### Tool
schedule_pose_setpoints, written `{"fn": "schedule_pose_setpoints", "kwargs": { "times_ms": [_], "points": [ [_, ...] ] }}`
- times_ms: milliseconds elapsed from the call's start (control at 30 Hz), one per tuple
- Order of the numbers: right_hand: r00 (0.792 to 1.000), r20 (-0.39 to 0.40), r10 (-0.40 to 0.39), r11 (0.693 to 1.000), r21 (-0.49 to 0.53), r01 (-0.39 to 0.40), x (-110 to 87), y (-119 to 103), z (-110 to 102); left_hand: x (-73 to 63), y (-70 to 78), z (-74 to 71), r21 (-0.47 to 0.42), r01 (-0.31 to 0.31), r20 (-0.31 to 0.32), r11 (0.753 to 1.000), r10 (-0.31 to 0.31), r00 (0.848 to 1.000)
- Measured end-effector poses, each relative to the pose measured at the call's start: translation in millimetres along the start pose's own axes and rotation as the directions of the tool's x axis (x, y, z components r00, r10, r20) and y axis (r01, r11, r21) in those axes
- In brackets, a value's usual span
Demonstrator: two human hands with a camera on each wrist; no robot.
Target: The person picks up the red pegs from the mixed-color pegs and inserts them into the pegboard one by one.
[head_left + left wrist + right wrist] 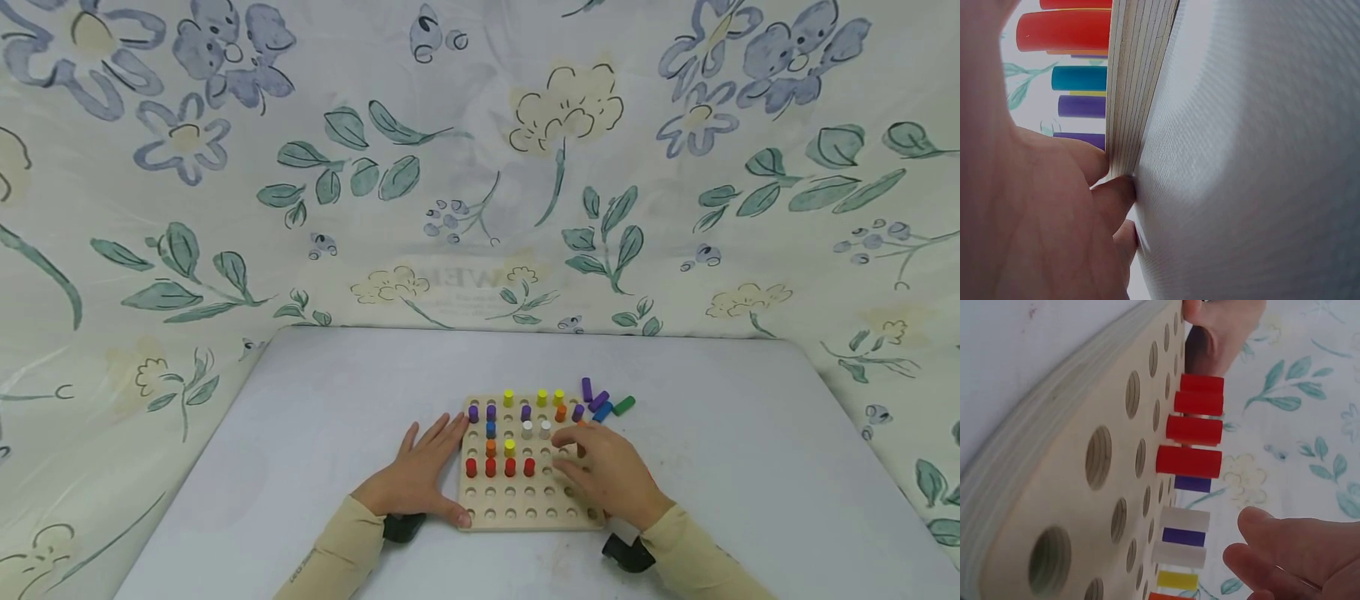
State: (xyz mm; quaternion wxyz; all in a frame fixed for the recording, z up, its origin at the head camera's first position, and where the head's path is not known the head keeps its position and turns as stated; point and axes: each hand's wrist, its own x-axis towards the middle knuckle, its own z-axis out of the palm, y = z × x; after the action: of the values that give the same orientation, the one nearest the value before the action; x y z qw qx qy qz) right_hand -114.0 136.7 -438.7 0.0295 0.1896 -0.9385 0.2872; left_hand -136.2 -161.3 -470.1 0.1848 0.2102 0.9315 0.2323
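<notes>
A square wooden pegboard [528,518] with rows of round holes lies flat on the table. My left hand [423,471] is spread along its left side, the thumb at the near left corner and fingertips against the edge [1129,94]. Over the board's right part hovers my right hand [615,471], thumb and index finger apart; no peg shows between them. To its left stand several red pegs [510,467] in one row. White pegs [527,430] and a yellow peg [510,448] stand farther back. The right hand covers part of the board's right side.
Loose purple pegs [598,401], a blue peg [603,412] and a green peg [624,406] lie beyond the board's far right corner. Yellow pegs [542,397] stand in its back row. A floral cloth [480,167] hangs behind the white table [337,375].
</notes>
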Motion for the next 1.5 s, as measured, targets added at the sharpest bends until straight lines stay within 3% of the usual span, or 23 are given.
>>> {"fn": "schedule_pose_setpoints", "kwargs": {
  "times_ms": [667,1267,1500],
  "points": [
    [0.996,-0.084,-0.023,0.999,-0.024,0.021,-9.5,26,-17,0.8,0.9,1.7,0.022,0.017,-0.001,1.0,-0.017,1.0],
    [0.995,-0.063,0.081,0.994,-0.064,-0.085,-12.5,39,-32,-1.5,0.9,-1.1,0.008,0.006,0.003,1.0,-0.006,1.0],
    [0.99,-0.007,0.139,0.986,-0.087,-0.139,-13.7,43,-33,-1.0,0.9,-1.1,-0.001,-0.001,0.002,1.0,0.001,1.0]
  ]
}}
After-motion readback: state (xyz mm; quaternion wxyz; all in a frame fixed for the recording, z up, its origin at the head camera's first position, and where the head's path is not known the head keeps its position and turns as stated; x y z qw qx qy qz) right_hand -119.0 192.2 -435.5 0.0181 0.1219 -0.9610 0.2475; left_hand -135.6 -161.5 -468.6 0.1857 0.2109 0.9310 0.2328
